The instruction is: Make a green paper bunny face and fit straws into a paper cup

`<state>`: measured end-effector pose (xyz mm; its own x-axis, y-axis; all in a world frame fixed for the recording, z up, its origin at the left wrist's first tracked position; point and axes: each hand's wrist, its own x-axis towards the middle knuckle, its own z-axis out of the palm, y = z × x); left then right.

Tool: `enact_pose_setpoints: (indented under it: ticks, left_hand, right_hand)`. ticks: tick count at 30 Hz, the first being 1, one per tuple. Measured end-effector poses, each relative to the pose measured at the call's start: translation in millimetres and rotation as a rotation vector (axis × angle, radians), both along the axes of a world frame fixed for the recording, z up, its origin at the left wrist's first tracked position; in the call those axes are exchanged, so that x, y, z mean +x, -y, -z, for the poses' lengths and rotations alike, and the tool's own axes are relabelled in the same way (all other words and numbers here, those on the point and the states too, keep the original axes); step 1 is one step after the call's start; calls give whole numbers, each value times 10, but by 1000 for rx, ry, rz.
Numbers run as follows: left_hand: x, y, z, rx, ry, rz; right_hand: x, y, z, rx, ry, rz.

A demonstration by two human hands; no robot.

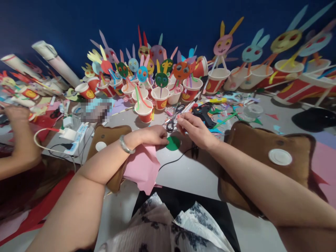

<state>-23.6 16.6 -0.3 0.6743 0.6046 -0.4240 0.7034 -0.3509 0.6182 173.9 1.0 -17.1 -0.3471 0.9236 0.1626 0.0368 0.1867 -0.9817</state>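
L hand (156, 135), fingers curled, is at the L edge of the green disc (173, 144) — can't tell if it's pinching or just touching. Pink paper (144, 168) sits under that wrist, nr a brown pad (115, 133). R hand (193, 128) has thumb + fingers drawn tog. just beside the scissors (170, 126); can't tell if anything's gripped. Disc's btwn the hands, on the wearer's side of the scissors — paper cup (144, 114) stands beyond.

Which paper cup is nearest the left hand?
The foremost red-and-white cup in the middle, just beyond the left hand, with bent green and red strips rising from it; the others sit farther from that hand.
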Motion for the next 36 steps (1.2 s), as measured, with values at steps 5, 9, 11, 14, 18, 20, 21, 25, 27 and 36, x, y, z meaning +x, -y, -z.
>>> enact_pose_setpoints:
  ticks: [5, 9, 11, 14, 18, 20, 21, 25, 27, 36]
  left_hand:
    - [25, 9, -25, 4, -7, -17]
    - [32, 2, 1, 25, 4, -41]
    - [28, -5, 16, 34, 28, -50]
    - [11, -17, 26, 47, 93, -69]
    - [-18, -38, 44, 48, 225, -114]
    - [-26, -50, 66, 27, 306, -132]
    - [-26, -56, 79, 15, 351, -139]
    - [-11, -70, 111, 18, 527, -190]
    - [-3, -68, 105, 35, 586, -237]
    - [-6, -41, 7, -65, 603, -365]
  right_hand:
    - [-2, -48, 122, 100, -109, 289]
    - [6, -51, 170, 163, -14, 338]
    - [-3, -35, 186, 198, 39, 331]
    - [-25, -2, 206, 236, 74, 326]
    - [-44, 37, 211, 284, 139, 307]
    - [-45, 48, 208, 304, 174, 301]
    - [-43, 51, 206, 314, 191, 300]
    - [-27, 53, 205, 361, 255, 298]
    - [-19, 54, 208, 391, 279, 294]
    - [-33, 68, 230, 440, 299, 305]
